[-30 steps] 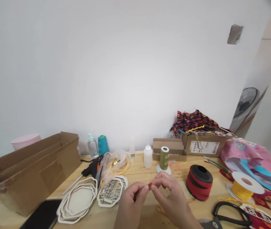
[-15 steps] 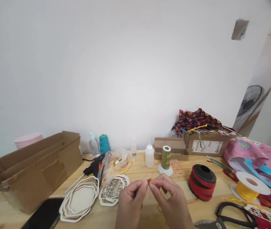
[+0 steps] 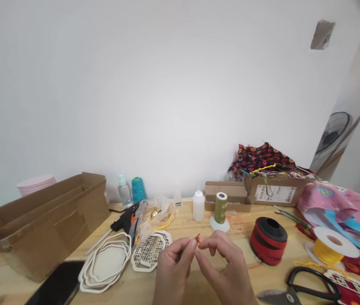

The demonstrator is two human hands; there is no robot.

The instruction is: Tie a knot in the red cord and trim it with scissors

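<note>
Low over the table, my left hand (image 3: pixel 175 264) pinches a small red piece of knotted cord (image 3: pixel 197 238) between thumb and forefinger. The cord's top end pokes up above the fingertips; its lower part is hidden by them. Close against it on the right is my right hand (image 3: pixel 226 267), its thumb and forefinger parted by a small gap with nothing visible between them. Whether a right fingertip still touches the cord is hard to tell.
Ahead stand a white squeeze bottle (image 3: pixel 198 206) and an olive thread spool (image 3: pixel 221 208). Wooden frames (image 3: pixel 103 264), a phone (image 3: pixel 57 284) and a cardboard box (image 3: pixel 56 228) lie left. Right are a red ribbon roll (image 3: pixel 268 241), scissors (image 3: pixel 290 296) and a yellow cord spool (image 3: pixel 327 252).
My right thumb and forefinger have come apart from their pinch on the red cord. More of the cord shows above my left fingertips. The camera view has shifted slightly.
</note>
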